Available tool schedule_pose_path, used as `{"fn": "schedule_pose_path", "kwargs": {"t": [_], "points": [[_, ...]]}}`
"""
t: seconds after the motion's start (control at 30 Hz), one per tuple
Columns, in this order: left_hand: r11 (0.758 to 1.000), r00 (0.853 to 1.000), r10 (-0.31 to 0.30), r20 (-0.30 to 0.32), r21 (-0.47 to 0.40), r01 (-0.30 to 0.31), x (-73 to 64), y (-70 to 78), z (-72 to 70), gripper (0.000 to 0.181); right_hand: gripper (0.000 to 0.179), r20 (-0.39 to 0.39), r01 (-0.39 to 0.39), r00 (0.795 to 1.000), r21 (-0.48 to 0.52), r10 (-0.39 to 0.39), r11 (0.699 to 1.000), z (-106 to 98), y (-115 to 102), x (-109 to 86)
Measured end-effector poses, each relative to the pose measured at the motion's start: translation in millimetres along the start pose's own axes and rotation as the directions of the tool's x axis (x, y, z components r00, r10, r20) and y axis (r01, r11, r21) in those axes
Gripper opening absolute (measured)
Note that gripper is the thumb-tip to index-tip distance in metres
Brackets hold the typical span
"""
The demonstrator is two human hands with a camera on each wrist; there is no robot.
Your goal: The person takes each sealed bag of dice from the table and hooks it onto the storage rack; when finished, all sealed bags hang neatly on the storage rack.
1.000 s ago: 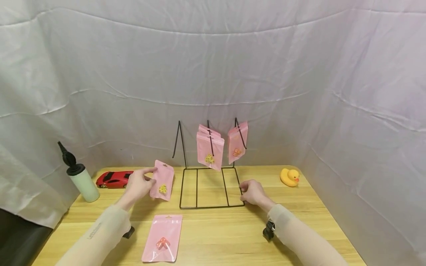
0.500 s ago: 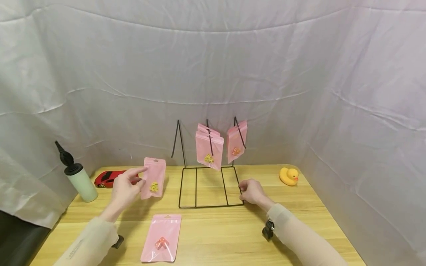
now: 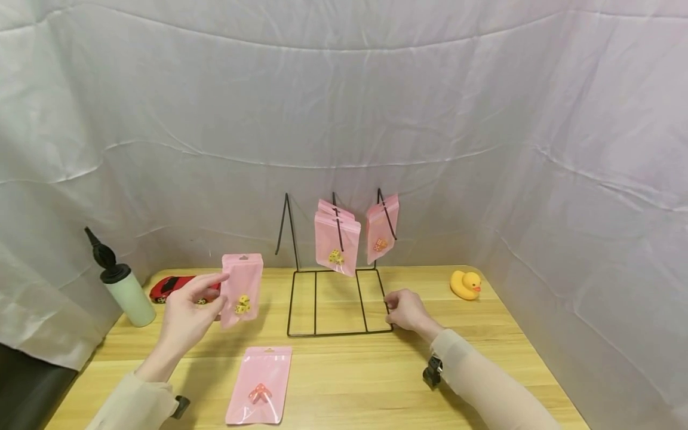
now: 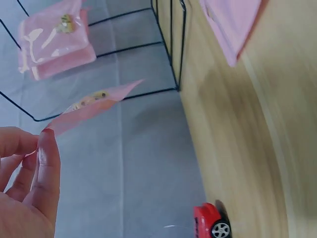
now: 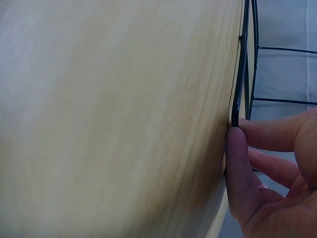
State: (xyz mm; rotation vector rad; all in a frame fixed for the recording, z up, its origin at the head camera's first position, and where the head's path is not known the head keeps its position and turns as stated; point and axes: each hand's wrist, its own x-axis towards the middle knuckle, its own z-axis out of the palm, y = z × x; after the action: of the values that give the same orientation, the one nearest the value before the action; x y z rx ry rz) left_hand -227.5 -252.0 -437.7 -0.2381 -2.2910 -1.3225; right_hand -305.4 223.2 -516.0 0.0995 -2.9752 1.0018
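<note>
The left hand [image 3: 185, 316] pinches a pink pouch [image 3: 240, 282] by its left side, thumb and fingertips closed narrowly on the film. The pouch stands nearly upright in the air, left of the wire rack [image 3: 315, 301], its hang hole at the top and its clear front towards the head camera. The right hand [image 3: 407, 310] pinches the rack's base wire at the right side, near the front corner, with the thumb on one side of the wire and a finger on the other. The forearms reach in from the lower left and lower right in pale sleeves, a black wrist device [image 3: 432, 372] showing on the right one.

The held pouch contains yellow dice, low down. On the rack's middle hook hang two pink pouches [image 3: 337, 245], one behind the other, the front one with yellow dice; the right hook carries pink packaging [image 3: 383, 224] with orange dice. Another pouch [image 3: 262, 376] lies flat on the table nearer the person, with red dice inside.

The wood-grain table [image 3: 349, 379] also bears a red toy car [image 3: 173, 288] behind the left hand, a pale green pump [image 3: 129, 295] with a black nozzle farther left, and a yellow duck [image 3: 465, 285] at the right. Grey-white curtain [image 3: 333, 119] surrounds the back and sides.
</note>
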Motion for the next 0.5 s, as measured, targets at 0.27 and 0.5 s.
{"fn": "schedule_pose_path", "kwargs": {"t": [0.27, 0.5], "points": [[0.993, 0.994, 0.106, -0.006, -0.045, -0.107, -12.4, 23.7, -1.1, 0.038, 0.051, -0.003, 0.006, 1.000, 0.007, -0.006, 1.000, 1, 0, 1.2], [0.980, 0.991, 0.134, 0.003, -0.149, -0.132, -16.5, 39.8, 0.0, 0.032, 0.052, -0.002, -0.004, 1.000, -0.007, 0.004, 1.000, 1, -1, -0.4]]}}
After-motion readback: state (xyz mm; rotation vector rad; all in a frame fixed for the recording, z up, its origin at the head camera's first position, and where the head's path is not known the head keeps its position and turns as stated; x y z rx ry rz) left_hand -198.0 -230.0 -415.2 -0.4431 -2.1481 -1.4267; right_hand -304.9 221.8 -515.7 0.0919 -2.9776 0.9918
